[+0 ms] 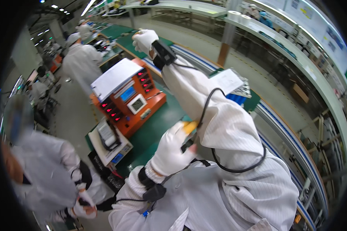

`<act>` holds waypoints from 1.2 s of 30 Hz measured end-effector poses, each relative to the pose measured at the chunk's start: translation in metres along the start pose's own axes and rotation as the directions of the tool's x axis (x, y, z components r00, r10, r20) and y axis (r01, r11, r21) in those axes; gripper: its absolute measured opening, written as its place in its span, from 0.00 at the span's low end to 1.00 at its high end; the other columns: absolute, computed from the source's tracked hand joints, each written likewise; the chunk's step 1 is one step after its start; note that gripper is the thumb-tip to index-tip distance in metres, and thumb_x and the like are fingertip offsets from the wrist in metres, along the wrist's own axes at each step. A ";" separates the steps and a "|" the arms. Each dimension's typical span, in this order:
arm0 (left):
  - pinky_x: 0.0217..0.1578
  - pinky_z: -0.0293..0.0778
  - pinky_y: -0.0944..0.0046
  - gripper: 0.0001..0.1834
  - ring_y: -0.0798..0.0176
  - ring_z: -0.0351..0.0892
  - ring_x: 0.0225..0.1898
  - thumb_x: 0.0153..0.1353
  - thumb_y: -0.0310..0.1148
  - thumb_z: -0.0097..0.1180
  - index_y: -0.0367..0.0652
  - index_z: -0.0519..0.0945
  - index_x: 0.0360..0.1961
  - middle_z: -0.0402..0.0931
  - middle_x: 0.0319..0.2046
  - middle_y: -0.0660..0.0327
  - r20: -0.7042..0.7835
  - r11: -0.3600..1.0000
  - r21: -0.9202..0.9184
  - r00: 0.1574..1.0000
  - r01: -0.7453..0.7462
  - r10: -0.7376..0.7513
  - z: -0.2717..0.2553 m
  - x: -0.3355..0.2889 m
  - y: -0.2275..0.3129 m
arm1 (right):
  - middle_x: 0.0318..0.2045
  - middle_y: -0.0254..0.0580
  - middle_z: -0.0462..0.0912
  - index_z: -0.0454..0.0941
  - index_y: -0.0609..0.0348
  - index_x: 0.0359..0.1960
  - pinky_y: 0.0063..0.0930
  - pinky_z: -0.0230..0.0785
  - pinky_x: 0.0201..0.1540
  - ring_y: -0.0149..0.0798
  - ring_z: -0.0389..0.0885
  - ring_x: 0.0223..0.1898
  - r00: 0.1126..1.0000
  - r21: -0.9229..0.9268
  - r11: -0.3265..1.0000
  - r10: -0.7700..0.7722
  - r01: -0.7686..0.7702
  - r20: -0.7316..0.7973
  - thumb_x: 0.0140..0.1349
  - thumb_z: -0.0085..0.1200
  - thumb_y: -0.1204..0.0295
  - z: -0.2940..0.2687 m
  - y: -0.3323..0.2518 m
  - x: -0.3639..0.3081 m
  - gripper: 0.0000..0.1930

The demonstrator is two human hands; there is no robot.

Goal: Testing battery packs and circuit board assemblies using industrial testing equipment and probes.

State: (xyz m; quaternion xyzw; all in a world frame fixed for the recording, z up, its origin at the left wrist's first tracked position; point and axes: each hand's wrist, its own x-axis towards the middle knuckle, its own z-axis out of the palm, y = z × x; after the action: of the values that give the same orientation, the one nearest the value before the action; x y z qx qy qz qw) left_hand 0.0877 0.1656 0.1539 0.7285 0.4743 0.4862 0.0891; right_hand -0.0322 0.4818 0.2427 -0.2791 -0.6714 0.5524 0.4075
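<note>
My left hand [170, 152], in a white glove with yellow finger covers, is bent in front of my chest. Its fingers are curled around a small dark object [187, 145], mostly hidden, beside my right sleeve. Stretched far forward, my right hand [145, 41] has its gloved fingers curled in; whatever they may hold is hidden. A dark wrist device [165, 52] is strapped to that arm, with a black cable along the sleeve. Left of my right arm stands an orange instrument box [152, 106] with a blue display, red digits and a white sheet [117, 79] on top.
A white device with a dark-framed unit [108, 134] sits on the green bench [137, 152] nearer me. Papers [226, 81] rest on a blue tray right of my arm. A conveyor rail [273, 119] runs along the right. A co-worker [50, 169] stands close left; another person [79, 61] works farther off.
</note>
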 end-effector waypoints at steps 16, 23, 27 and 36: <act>0.47 0.74 0.68 0.20 0.66 0.79 0.43 0.62 0.26 0.53 0.33 0.75 0.56 0.80 0.46 0.53 0.136 0.228 -0.476 0.327 0.849 -0.935 0.044 -0.225 -0.086 | 0.23 0.42 0.79 0.76 0.60 0.39 0.30 0.68 0.23 0.37 0.74 0.18 0.564 0.176 0.726 0.642 -0.665 -0.519 0.69 0.47 0.51 -0.409 0.267 -0.243 0.22; 0.41 0.77 0.63 0.18 0.60 0.84 0.35 0.60 0.29 0.58 0.37 0.79 0.51 0.84 0.39 0.55 0.116 0.588 -0.174 0.610 0.790 -0.784 0.087 -0.094 -0.091 | 0.35 0.51 0.82 0.74 0.60 0.45 0.40 0.74 0.33 0.45 0.81 0.32 0.545 0.575 0.687 0.717 -0.445 -0.434 0.69 0.50 0.53 -0.392 0.318 -0.216 0.20; 0.41 0.76 0.61 0.18 0.56 0.83 0.36 0.59 0.32 0.61 0.38 0.79 0.51 0.81 0.33 0.55 0.018 0.627 -0.036 0.628 0.778 -0.778 0.100 -0.044 -0.108 | 0.30 0.44 0.80 0.74 0.56 0.40 0.34 0.73 0.33 0.40 0.78 0.27 0.802 0.769 0.529 0.596 -0.359 -0.035 0.68 0.52 0.64 -0.364 0.319 -0.224 0.09; 0.63 0.62 0.48 0.49 0.44 0.61 0.65 0.44 0.32 0.71 0.46 0.62 0.70 0.57 0.68 0.49 -0.434 0.540 0.398 0.670 0.742 -0.602 0.116 -0.029 -0.110 | 0.31 0.37 0.85 0.82 0.63 0.40 0.29 0.73 0.37 0.35 0.84 0.34 0.694 -0.298 0.855 0.519 -0.425 0.499 0.63 0.55 0.74 -0.280 0.225 -0.253 0.07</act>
State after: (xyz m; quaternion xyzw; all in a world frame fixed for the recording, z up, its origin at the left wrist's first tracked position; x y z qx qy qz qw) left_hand 0.1104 0.2406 0.0116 0.4146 0.8428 0.3432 -0.0001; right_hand 0.3197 0.4698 -0.0196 -0.2987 -0.7077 0.6402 0.0117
